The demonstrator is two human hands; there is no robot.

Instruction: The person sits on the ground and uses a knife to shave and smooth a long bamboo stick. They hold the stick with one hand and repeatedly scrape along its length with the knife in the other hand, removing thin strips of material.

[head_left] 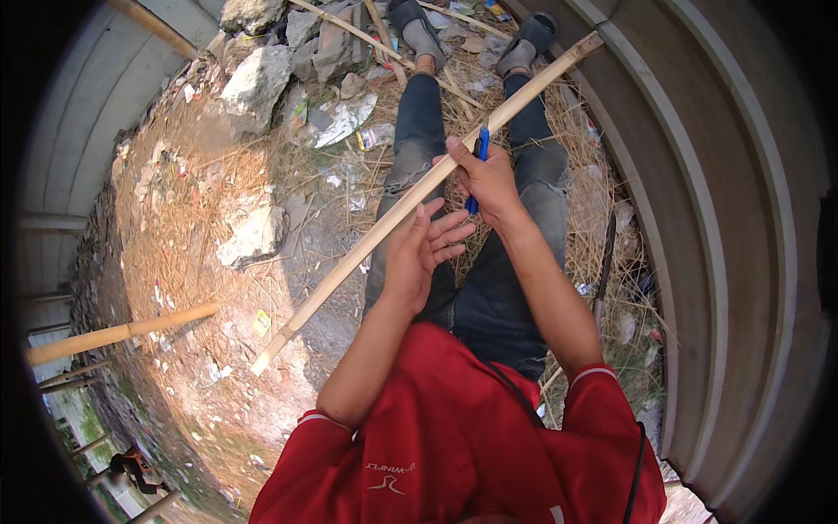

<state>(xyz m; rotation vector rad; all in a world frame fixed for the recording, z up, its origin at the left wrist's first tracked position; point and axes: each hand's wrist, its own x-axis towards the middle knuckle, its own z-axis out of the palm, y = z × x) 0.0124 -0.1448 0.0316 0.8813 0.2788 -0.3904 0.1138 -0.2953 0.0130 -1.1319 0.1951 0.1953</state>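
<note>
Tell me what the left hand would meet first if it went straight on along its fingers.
Most likely the lower end of the blue pen-like tool in the right hand, or that hand itself. Depth is unclear, so the left hand might pass beneath both.

- We note harsh sunlight on litter-strewn brown earth (188, 310).
- We find faded dark-blue denim jeans (491, 301) shaded.
- We record ribbed grey-brown metal sheeting (752, 201) bowed by fisheye distortion.

Bamboo strip (401, 212) slants over legs (419, 127), barring way; corrugated wall (690, 227) blocks right; room left, between strip and rock (253, 237)
</note>
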